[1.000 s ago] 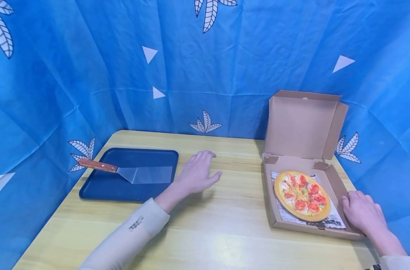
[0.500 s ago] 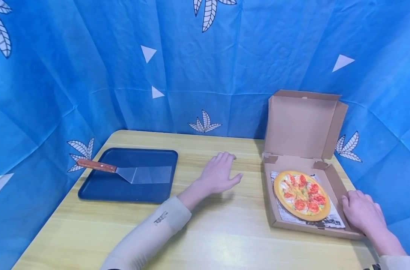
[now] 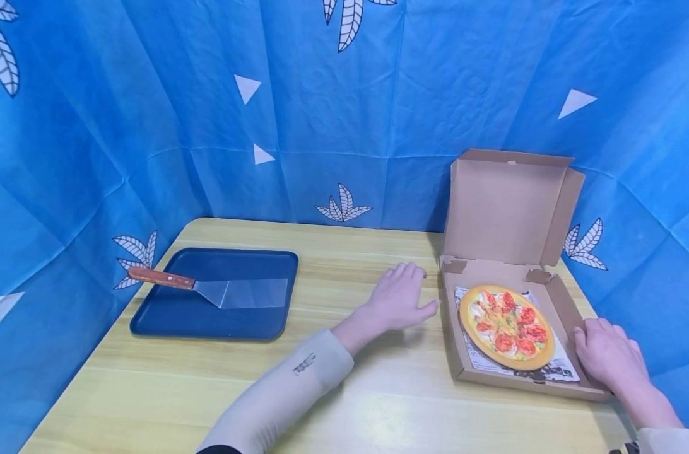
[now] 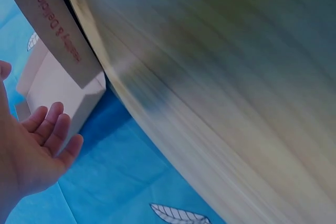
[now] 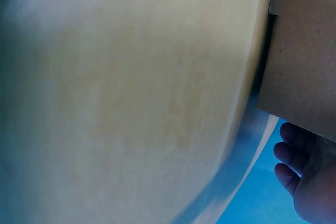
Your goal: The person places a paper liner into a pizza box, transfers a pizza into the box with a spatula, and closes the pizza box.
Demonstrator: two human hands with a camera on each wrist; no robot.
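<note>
An open cardboard pizza box [image 3: 500, 211] stands at the right of the table, lid upright at the back. Inside lies a round pizza [image 3: 506, 328] with red toppings, on a printed paper sheet [image 3: 563, 366]. My right hand [image 3: 611, 356] grips the box's right side wall near the front corner, thumb on the inner side; in the right wrist view its fingers [image 5: 289, 153] curl outside the cardboard. Just left of the box, my left hand [image 3: 400, 299] hovers over the table, holding nothing. Its fingers [image 4: 55, 135] are loosely spread in the left wrist view.
On the left, a dark blue tray [image 3: 208, 325] carries a spatula [image 3: 253, 294], whose wooden handle sticks out past the tray's left rim. Behind and beside the wood-grain table [image 3: 344, 252] hangs a blue patterned cloth [image 3: 344, 113].
My left hand has travelled rightward from near the tray to the left side of the pizza box. The right hand stays at the box wall; pizza, tray and spatula are unmoved.
</note>
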